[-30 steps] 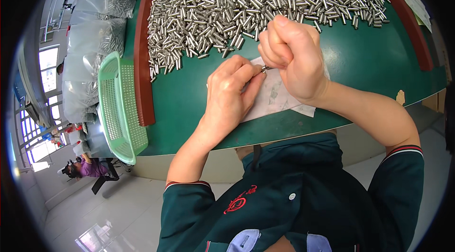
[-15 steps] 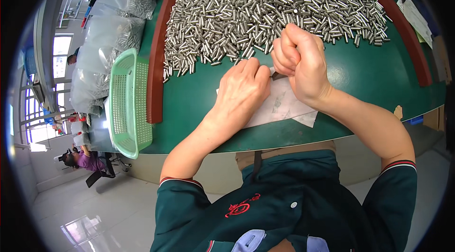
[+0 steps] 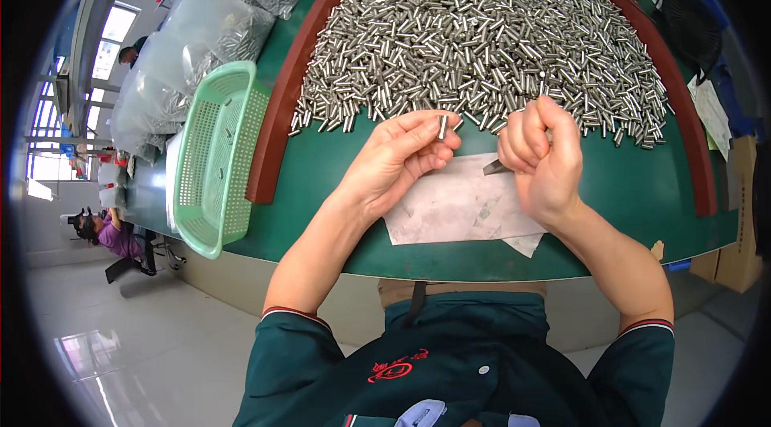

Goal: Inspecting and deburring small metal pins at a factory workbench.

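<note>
My left hand (image 3: pixel 393 156) is turned partly palm up over a pale cloth (image 3: pixel 458 206). It pinches a short shiny metal pin (image 3: pixel 442 128) between thumb and fingers. To the right, my right hand (image 3: pixel 552 166) is curled into a fist. A dark, flat, pointed metal tool (image 3: pixel 495 168) sticks out from the left side of that fist; the rest of it is hidden in the palm. Just beyond both hands spreads a large heap of similar metal pins (image 3: pixel 482 50).
Dark red rails (image 3: pixel 281 122) border the heap on the green table (image 3: pixel 634 210). A light green plastic basket (image 3: pixel 210 222) with a few pins stands at the left. Behind it are clear bags of pins (image 3: pixel 181 78). Papers (image 3: pixel 711 118) lie at the right. A person (image 3: pixel 116 238) sits far left.
My left hand has turned from knuckles-up to partly palm up and moved apart from the right, bringing the pin into sight. The camera view has shifted, showing more of the table's far side.
</note>
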Motion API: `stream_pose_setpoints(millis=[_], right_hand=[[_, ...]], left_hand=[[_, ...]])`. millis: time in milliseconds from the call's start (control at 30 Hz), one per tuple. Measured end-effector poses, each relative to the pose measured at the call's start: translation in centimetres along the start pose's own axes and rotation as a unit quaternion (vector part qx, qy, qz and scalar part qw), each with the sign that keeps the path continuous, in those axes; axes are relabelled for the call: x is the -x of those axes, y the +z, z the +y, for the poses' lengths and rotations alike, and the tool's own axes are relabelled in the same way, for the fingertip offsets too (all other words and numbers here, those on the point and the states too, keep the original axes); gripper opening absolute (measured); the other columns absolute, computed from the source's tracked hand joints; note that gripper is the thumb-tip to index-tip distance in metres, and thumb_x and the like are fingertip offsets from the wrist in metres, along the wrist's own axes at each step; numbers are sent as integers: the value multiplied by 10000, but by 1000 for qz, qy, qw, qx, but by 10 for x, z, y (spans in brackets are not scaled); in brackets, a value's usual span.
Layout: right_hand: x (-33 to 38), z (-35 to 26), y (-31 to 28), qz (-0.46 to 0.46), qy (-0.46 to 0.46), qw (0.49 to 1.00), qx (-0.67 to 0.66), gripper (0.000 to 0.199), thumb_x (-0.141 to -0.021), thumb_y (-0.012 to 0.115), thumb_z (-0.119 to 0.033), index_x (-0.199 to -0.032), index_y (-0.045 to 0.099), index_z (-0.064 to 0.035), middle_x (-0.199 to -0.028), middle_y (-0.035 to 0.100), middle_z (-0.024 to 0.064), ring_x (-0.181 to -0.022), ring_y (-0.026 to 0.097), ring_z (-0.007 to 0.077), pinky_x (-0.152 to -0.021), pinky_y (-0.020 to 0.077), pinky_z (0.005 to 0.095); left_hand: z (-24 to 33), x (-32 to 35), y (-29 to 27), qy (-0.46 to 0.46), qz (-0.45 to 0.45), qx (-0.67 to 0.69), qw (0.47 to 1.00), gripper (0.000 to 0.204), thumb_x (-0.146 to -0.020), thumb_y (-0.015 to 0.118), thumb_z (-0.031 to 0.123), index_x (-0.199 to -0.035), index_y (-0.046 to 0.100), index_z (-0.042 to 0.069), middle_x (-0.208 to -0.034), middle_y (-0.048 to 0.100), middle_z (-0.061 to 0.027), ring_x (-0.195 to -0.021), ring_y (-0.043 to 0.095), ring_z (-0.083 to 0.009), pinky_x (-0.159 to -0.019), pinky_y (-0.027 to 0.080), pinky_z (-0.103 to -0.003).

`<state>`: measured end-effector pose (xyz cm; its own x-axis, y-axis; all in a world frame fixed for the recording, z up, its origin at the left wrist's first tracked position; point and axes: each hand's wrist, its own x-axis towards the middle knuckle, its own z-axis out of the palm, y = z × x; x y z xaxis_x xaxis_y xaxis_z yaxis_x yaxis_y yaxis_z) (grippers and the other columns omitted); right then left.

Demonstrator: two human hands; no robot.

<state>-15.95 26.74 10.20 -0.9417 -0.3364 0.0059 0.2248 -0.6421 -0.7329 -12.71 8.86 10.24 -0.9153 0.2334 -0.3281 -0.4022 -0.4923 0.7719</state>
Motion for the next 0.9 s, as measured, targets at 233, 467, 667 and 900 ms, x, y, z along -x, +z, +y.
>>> stream_pose_setpoints(millis=[233,467,667,900], right_hand=[[0,1,1,17,6,1000,1,397,-872,311,-188,-489,248,-107,-420,241,-3,-389,172,82,-366,166,238],[0,-1,0,-14,11,999,27,395,-885,289,-241,-509,248,-128,-436,222,-23,-395,160,84,-407,186,238],[0,-1,-1,-12,15,999,27,392,-887,286,-244,-514,251,-128,-438,223,-22,-397,162,84,-409,186,238],[-1,-1,-2,5,12,1000,27,390,-885,289,-250,-517,249,-129,-440,225,-20,-399,169,85,-411,183,238]], left_hand=[[6,1,-5,-2,-25,55,998,276,-881,403,146,-1030,522,-53,-863,603,-146,-741,589,-157,-694,496,-252],[17,0,-15,83,70,-28,994,273,-882,453,225,-684,477,38,-563,312,27,-473,250,-68,-426,227,-202],[9,3,-4,215,170,-596,754,163,-675,675,101,-792,594,22,-446,360,15,-409,361,-86,-407,305,-265],[-2,0,-3,239,159,-722,630,195,-671,666,105,-830,568,49,-597,567,-124,-548,559,-286,-498,418,-379]])
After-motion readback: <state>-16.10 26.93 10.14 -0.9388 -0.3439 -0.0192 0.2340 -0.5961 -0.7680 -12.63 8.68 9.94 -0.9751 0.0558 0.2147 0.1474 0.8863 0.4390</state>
